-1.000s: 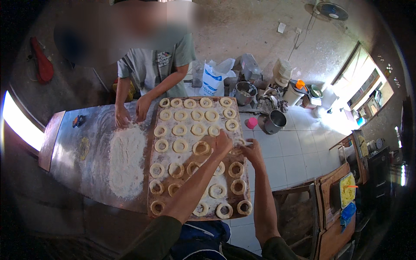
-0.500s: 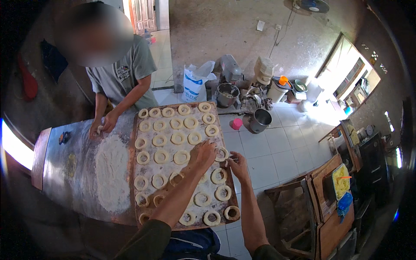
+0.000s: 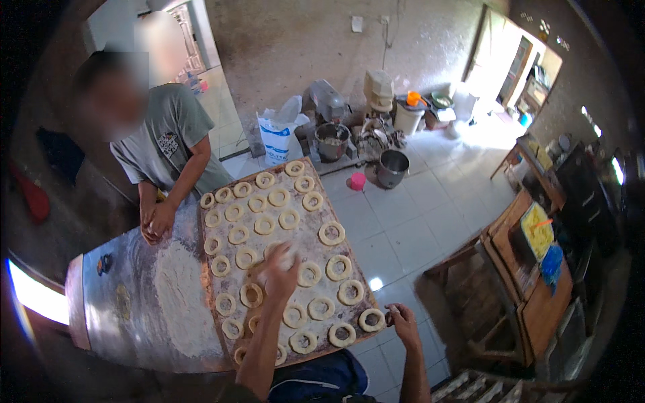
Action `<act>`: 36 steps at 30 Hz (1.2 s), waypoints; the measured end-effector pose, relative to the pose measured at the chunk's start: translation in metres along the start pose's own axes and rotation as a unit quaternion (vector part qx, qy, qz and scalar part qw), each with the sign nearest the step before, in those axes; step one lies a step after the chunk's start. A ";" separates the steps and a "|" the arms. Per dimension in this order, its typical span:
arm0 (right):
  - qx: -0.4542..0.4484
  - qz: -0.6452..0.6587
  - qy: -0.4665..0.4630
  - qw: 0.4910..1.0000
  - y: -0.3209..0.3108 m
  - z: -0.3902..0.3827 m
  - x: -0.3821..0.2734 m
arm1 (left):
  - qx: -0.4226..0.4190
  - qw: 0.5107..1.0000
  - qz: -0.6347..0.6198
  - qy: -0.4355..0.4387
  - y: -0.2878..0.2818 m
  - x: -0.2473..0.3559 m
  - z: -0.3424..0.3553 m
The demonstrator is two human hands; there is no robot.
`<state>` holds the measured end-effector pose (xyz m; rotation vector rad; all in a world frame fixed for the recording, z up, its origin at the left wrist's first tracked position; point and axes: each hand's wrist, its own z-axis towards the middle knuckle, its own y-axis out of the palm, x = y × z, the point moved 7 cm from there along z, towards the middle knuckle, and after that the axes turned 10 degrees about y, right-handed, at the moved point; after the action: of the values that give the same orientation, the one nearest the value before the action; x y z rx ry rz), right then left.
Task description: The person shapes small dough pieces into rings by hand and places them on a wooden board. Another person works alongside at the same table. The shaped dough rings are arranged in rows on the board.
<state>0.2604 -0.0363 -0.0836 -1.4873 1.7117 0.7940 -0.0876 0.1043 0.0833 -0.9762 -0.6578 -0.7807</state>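
Ring-shaped pieces of pale dough [image 3: 332, 234] lie in rows on a floured wooden board [image 3: 316, 245]. My left hand [image 3: 281, 272] hovers over the middle of the board, smeared by motion. A pale blur shows at its fingers; whether this is a dough ring in the hand or one beneath it, I cannot tell. Just off the board's right edge, my right hand [image 3: 404, 322] is beside the near-corner dough ring [image 3: 371, 320]. Its fingers are loosely bent and apart, with nothing visible in them. My left forearm covers some rings at the near side.
Across the metal table [image 3: 127, 316], a co-worker's hands [image 3: 158, 225] are together near a patch of flour [image 3: 181, 295]. Behind the board stand a white sack [image 3: 275, 141], a mixer [image 3: 328, 101] and a metal pot [image 3: 392, 168]. A wooden table [image 3: 521, 269] stands right.
My left hand has drawn back leftward from the right-edge ring, which now lies uncovered. My right hand has moved nearer to me, off the board's edge. The whole view has turned.
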 end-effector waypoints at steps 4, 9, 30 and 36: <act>-0.039 0.016 -0.010 0.999 0.011 -0.030 -0.003 | 0.088 0.973 0.195 -0.091 -0.138 -0.034 -0.123; -0.034 -0.081 0.007 0.996 0.016 -0.011 -0.028 | -0.010 0.907 0.362 -0.215 -0.231 -0.110 -0.276; 0.028 -0.314 -0.073 0.946 0.073 0.027 -0.106 | 0.106 0.878 0.030 -0.466 -0.199 -0.124 -0.296; 0.025 -0.343 -0.080 0.935 0.066 0.045 -0.083 | 0.140 0.865 -0.060 -0.478 -0.198 -0.113 -0.291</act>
<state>0.2071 0.0555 -0.0391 -1.7676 0.9682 0.4659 -0.2730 -0.1935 -0.0337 -1.0267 -1.6583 -0.2339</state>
